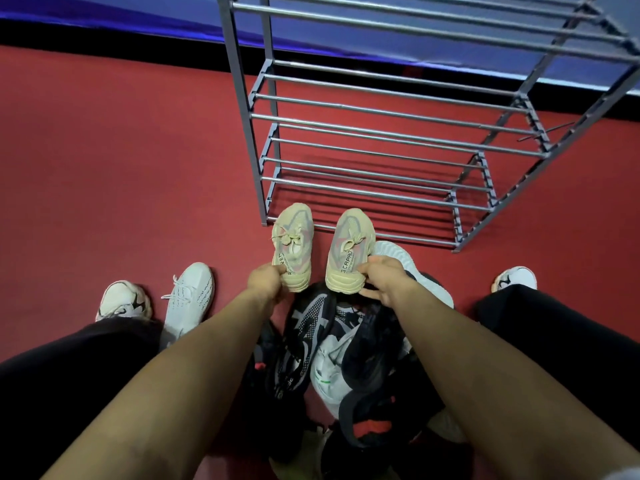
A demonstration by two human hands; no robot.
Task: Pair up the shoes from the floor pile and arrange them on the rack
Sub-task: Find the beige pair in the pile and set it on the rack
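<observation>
Two beige sneakers of the same make are lifted side by side just in front of the grey metal shoe rack [363, 161]. My left hand [265, 280] grips the heel of the left beige sneaker [293, 242]. My right hand [382, 275] grips the heel of the right beige sneaker [348, 247]. Both toes point at the rack's lowest shelf. Below my arms lies the floor pile [332, 358] of black, grey and white shoes. All rack shelves in view are bare.
A white knit sneaker [188, 299] lies on the red floor at the left. My own feet in white shoes stand at the left [123, 301] and right [516, 277]. A white-soled shoe [407, 263] lies under my right hand. A dark wall base runs behind the rack.
</observation>
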